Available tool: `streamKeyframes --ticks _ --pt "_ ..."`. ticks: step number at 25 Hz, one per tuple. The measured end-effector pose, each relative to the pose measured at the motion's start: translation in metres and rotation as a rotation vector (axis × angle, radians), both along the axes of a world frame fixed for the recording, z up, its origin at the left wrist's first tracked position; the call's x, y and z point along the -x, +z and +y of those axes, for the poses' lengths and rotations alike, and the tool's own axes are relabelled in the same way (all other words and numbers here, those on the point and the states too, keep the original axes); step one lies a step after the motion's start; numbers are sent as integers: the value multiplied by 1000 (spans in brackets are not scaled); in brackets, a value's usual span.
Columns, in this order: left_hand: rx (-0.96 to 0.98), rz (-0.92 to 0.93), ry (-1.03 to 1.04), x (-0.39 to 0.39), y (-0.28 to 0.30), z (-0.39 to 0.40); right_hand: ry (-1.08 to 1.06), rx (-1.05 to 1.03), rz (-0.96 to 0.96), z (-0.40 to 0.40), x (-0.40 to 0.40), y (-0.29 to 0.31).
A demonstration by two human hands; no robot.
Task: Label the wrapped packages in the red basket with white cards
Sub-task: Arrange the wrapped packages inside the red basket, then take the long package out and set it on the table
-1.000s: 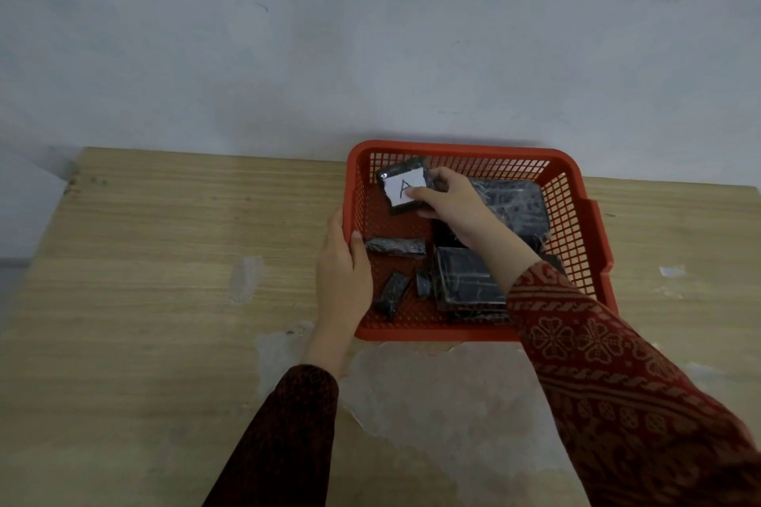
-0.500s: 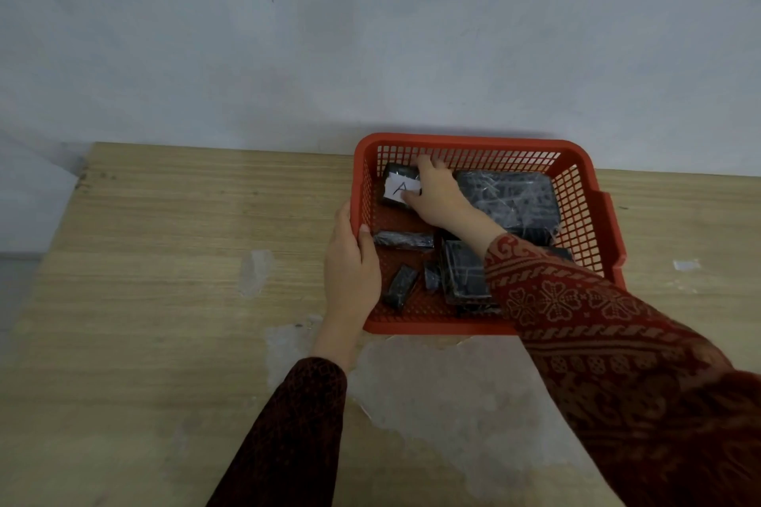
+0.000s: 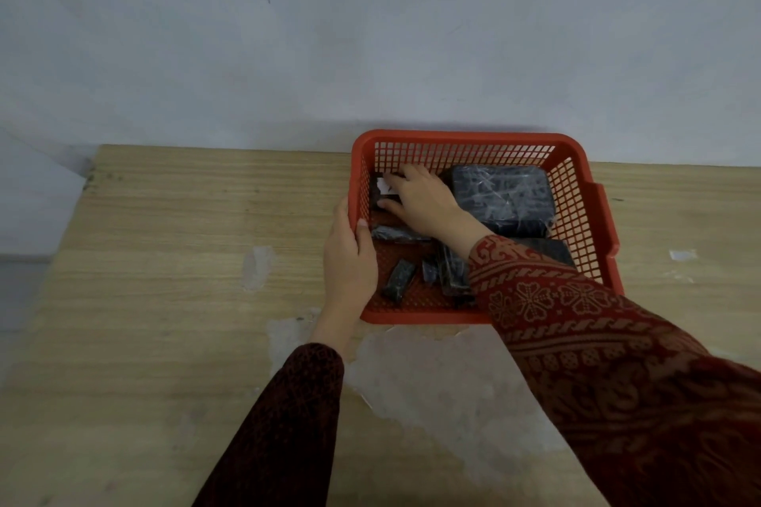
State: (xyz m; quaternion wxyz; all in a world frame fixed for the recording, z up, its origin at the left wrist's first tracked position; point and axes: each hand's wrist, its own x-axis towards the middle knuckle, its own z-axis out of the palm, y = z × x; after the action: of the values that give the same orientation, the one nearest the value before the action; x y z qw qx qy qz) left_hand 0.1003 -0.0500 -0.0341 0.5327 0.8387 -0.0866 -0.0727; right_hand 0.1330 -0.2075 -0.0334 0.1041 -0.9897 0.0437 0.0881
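Note:
A red plastic basket (image 3: 576, 193) stands on the wooden table against the wall. Inside lie several black wrapped packages: a large one (image 3: 502, 196) at the back right, a slim one (image 3: 397, 234) near the left wall, and small ones (image 3: 398, 279) toward the front. My right hand (image 3: 424, 200) lies over a small package in the back left corner, fingers spread on it; a corner of its white card (image 3: 386, 187) shows by my fingertips. My left hand (image 3: 350, 259) grips the basket's left rim, thumb inside.
The wooden table (image 3: 185, 280) has worn pale patches in front of the basket (image 3: 432, 375) and a small white scrap (image 3: 682, 255) at the right. A grey wall rises directly behind the basket. The table's left edge lies far left.
My right hand has lowered the carded package into the basket's back left corner and now covers most of the card. The left hand has kept its grip on the rim.

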Motion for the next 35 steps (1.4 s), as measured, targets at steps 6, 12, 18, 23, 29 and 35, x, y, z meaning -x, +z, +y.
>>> streamKeyframes --ticks 6,12,18,23,29,35 --pt "-80 49 -124 -3 9 4 88 -250 -174 -18 91 30" --pt "-397 -362 -236 64 23 17 -30 -229 153 -83 168 30" --pt "-644 -487 -486 115 3 30 87 32 221 -75 162 33" --pt "-715 -543 -539 111 8 35 77 103 -196 -39 209 62" --pt "-678 -568 -517 115 7 35 107 227 -469 14 328 19" --pt "-675 -602 -516 117 5 33 -37 230 -131 30 386 -21"
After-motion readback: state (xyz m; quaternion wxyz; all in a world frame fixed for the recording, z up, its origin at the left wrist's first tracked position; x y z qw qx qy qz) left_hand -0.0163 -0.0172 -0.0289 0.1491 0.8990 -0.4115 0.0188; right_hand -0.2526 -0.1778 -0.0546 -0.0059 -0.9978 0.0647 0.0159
